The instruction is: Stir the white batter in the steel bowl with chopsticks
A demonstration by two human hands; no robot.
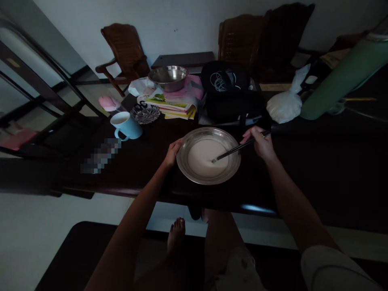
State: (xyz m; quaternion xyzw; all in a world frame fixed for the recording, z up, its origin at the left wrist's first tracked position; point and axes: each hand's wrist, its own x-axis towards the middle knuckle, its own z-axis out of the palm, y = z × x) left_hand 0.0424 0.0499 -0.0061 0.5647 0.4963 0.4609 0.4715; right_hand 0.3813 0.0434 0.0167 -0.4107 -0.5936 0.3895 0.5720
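A wide steel bowl [232, 167] sits on the dark table [318, 173] in front of me, holding a pale white batter [203, 159]. My left hand [172, 152] grips the bowl's left rim. My right hand [261, 143] holds a pair of dark chopsticks [239, 148] whose tips dip into the batter near its right side.
A light blue mug [125, 125] and a glass dish [145, 113] stand at the left. Behind them lie stacked books [176, 107] with a second steel bowl [168, 77] on top, a black bag [227, 91], a white plastic bag [286, 103] and a green cylinder [342, 79]. Wooden chairs stand by the wall.
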